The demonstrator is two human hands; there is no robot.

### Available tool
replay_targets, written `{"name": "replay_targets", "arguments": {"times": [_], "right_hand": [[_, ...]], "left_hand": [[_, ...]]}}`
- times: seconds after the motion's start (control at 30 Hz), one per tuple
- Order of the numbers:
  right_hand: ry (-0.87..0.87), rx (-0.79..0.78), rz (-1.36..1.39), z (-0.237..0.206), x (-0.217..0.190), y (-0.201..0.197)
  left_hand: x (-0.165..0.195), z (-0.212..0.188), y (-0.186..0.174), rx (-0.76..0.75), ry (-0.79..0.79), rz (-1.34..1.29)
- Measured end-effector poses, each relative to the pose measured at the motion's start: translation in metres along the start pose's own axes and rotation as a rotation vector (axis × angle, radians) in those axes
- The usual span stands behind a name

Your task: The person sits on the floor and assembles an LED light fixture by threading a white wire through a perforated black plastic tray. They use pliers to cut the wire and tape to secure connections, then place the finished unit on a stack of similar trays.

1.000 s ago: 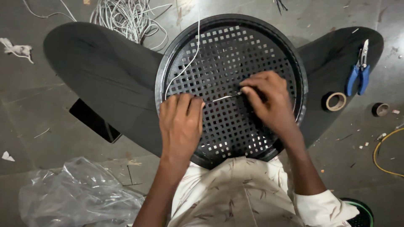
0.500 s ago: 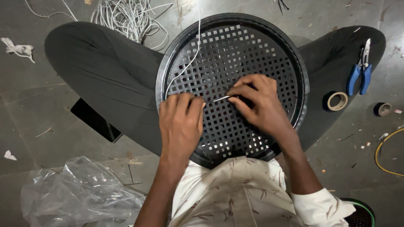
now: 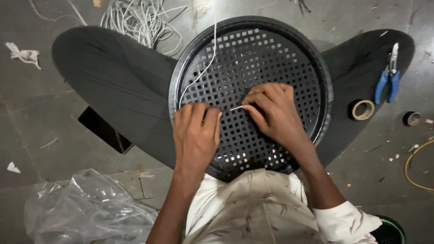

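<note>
A round black perforated grille [image 3: 271,58] rests on my lap between my knees. A thin white wire [image 3: 202,74] runs from the tangle at the top down across the grille's left side to my hands. My left hand [image 3: 196,135] lies flat on the grille's lower left, fingers over the wire. My right hand [image 3: 273,115] pinches the wire's free end just right of centre. A short stretch of wire shows between the two hands.
A tangle of white wire [image 3: 135,18] lies on the concrete floor at the top. Blue-handled pliers [image 3: 389,77], a tape roll [image 3: 363,110] and a small dark roll [image 3: 412,118] lie at right. A dark phone [image 3: 104,129] and a clear plastic bag [image 3: 90,210] lie at left.
My right hand has slid left across the grille toward my left hand, shortening the visible wire between them. My left hand has stayed put.
</note>
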State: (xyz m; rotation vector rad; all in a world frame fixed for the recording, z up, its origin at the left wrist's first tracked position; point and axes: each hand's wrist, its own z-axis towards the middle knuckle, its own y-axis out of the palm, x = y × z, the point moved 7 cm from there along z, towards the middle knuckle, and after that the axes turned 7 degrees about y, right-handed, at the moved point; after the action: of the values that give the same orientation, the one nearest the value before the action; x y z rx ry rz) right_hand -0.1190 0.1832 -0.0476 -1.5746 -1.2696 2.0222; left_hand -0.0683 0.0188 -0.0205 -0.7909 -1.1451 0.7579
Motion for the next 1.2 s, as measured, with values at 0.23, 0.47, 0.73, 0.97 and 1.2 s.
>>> {"name": "replay_targets", "arguments": {"times": [0.23,0.47,0.73,0.97,1.2], "right_hand": [[0.056,0.111,0.043,-0.001,0.01,-0.038],[0.15,0.311,-0.006,0.026,0.063,-0.092],[0.473,0.105,-0.211,0.121,0.208,-0.096],[0.363,0.19,-0.247,0.184,0.221,-0.061],[0.183,0.297,-0.356,0.208,0.23,-0.034]], "left_hand": [[0.012,0.014,-0.001,0.013,0.019,0.01],[0.011,0.018,-0.008,0.033,-0.006,0.005],[0.012,0.012,-0.014,0.059,-0.011,-0.006],[0.004,0.016,-0.02,0.069,-0.049,-0.037],[-0.004,0.017,-0.026,0.087,-0.043,-0.052]]}}
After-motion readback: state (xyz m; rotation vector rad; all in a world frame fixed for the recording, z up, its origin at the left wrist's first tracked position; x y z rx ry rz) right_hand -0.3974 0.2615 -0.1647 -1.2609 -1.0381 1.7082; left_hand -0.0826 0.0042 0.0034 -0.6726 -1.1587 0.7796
